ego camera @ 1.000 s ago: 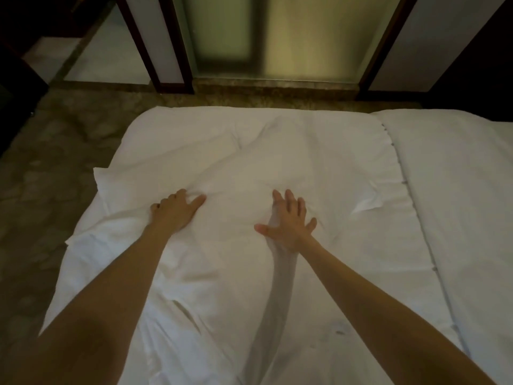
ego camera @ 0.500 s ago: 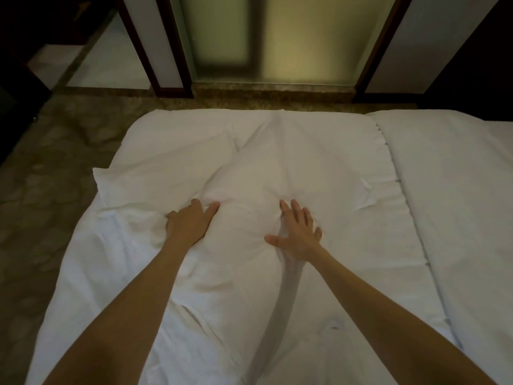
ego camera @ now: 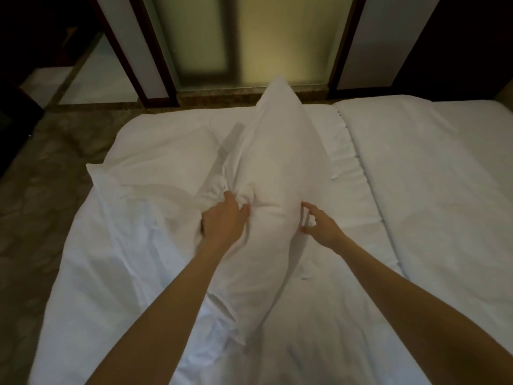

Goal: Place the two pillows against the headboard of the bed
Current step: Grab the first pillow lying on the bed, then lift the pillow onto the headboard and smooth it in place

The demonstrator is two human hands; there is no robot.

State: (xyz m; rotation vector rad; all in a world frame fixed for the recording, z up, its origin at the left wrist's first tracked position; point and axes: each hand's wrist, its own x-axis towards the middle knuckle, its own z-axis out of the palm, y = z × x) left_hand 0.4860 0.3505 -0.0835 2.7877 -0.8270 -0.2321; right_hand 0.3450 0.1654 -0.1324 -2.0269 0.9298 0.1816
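A white pillow [ego camera: 280, 162] stands tilted up off the bed, its far corner raised toward the glass door. My left hand [ego camera: 222, 220] grips a bunched fold of its case on the left side. My right hand [ego camera: 319, 223] is beside the pillow's right edge with fingers apart, fingertips touching or nearly touching it. A second white pillow [ego camera: 155, 168] lies flat to the left, partly under the raised one. Both rest on the white bed [ego camera: 430, 190]. No headboard is in view.
A crumpled white sheet [ego camera: 116, 273] covers the left half of the bed. A seam [ego camera: 361, 173] separates it from the smooth right mattress. Beyond the bed's far edge are a frosted glass door [ego camera: 249, 43] with dark frames and patterned floor [ego camera: 36, 190] on the left.
The pillow lay flat under both palms; now my left hand has bunched its case and lifted it upright. My right hand has come off its top to its right side.
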